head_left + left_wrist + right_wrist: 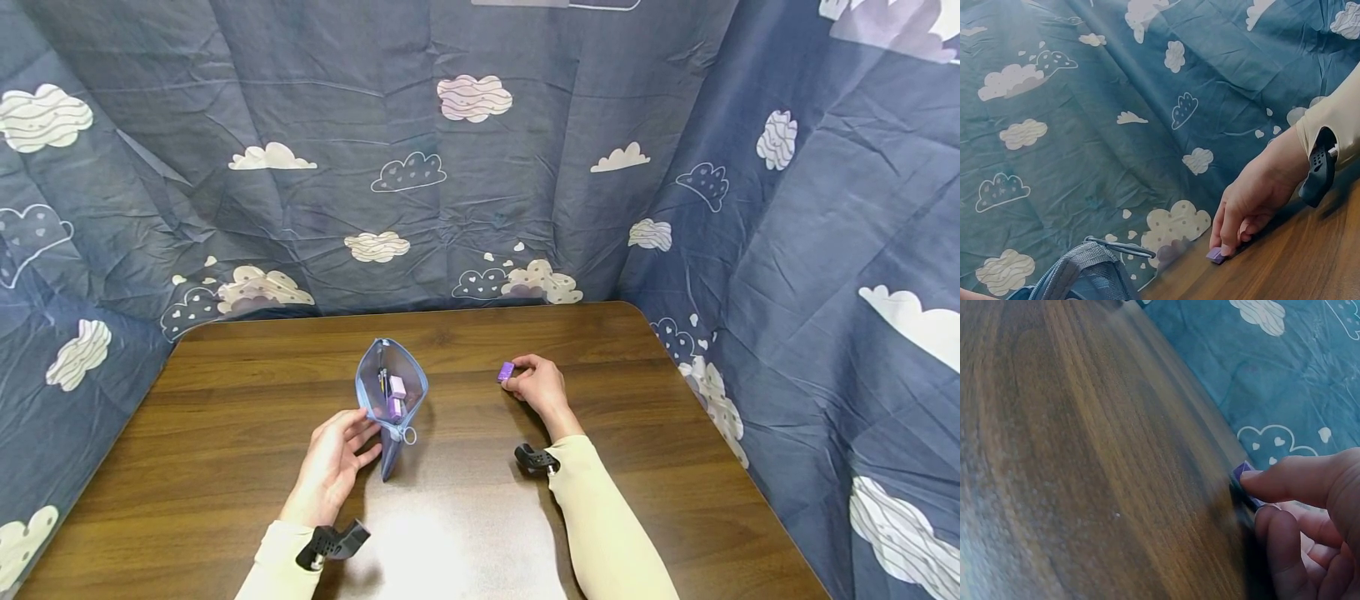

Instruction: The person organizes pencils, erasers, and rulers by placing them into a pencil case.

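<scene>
A zip pencil pouch (361, 392) with a blue edge and see-through grey sides stands with its mouth spread toward the head camera. Inside lie a pink-and-purple block (397, 387) and some slim pens (383, 381). My left hand (333, 454) grips the pouch's near left side by the rim. Over to the right, my right hand (538, 385) pinches a small purple block (506, 372) between thumb and fingers, low over the table. In the right wrist view, the thumb covers part of this purple block (1244, 469). Only the pouch's top (1088, 269) shows in the left wrist view.
The brown wooden table (247, 400) runs back to a dark blue cloud-print curtain (480, 200), which also hangs along both sides. A ring zipper pull (409, 435) hangs from the pouch. Each wrist carries a black camera mount (534, 459).
</scene>
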Demonstrator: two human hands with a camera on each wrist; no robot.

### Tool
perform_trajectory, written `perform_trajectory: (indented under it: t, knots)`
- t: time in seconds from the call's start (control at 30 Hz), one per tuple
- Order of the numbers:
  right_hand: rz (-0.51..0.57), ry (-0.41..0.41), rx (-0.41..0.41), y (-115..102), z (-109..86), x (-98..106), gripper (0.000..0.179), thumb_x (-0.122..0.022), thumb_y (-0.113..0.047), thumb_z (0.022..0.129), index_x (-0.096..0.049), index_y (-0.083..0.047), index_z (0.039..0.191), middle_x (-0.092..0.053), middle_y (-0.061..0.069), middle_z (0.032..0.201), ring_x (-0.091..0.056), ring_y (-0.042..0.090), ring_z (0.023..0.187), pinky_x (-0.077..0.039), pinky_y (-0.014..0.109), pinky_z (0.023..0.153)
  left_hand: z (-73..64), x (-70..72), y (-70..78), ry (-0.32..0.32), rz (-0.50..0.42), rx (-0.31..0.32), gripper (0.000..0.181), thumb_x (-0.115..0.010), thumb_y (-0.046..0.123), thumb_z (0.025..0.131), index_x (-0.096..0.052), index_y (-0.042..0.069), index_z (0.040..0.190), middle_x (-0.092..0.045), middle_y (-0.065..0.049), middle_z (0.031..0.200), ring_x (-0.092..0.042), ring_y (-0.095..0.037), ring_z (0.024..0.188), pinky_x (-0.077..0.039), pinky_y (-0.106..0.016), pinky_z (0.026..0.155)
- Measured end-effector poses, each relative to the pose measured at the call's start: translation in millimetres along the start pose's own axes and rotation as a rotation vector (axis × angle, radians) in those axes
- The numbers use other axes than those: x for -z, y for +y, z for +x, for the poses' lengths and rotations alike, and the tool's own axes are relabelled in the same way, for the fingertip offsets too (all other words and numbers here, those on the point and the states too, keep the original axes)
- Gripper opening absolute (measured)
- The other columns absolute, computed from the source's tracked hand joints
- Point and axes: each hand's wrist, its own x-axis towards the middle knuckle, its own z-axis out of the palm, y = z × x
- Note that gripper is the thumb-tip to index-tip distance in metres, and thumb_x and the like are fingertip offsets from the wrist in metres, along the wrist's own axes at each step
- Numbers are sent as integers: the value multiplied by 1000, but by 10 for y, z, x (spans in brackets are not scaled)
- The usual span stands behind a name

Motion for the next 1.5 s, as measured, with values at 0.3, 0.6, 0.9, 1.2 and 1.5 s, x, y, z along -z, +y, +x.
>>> perform_trajectory:
  t: [0.3,0.6,0.9,1.2,1.5]
  knots:
    - [16,-6,17,-8,-3,-9,41,-87,-11,72,-71,-7,109,-68,3,71,-64,10,56,-50,23,53,3,10,0,11,2,-4,26,-56,7,99,-69,14,78,-72,-9,99,-61,-29,111,-35,-57,99]
    - [87,-34,-8,-55,9,-3,39,-86,-6,74,-69,-5,109,-70,5,73,-64,11,55,-52,24,52,9,9,-5,20,3,-6,23,-56,7,100,-69,13,82,-71,-11,103,-58,-31,114,-35,-58,101]
    - [309,-87,-71,-103,-17,19,45,-80,9,76,-64,3,117,-72,13,77,-69,18,59,-55,27,54,14,6,-11,21,6,-11,25,-54,7,100,-68,13,79,-70,-13,107,-59,-31,114,-34,-59,102]
    - [377,-157,-109,-130,-30,4,49,-76,14,73,-62,3,119,-72,17,80,-68,18,60,-56,28,57,16,7,-21,23,9,-13,24,-55,6,99,-68,13,80,-70,-14,106,-60,-31,113,-35,-59,101]
    - [441,-179,-105,-200,-54,-8,49,-75,16,75,-60,5,120,-71,17,80,-71,25,68,-58,34,66,14,2,-15,18,7,-14,23,-57,7,99,-67,14,79,-71,-11,102,-62,-30,109,-33,-59,102]
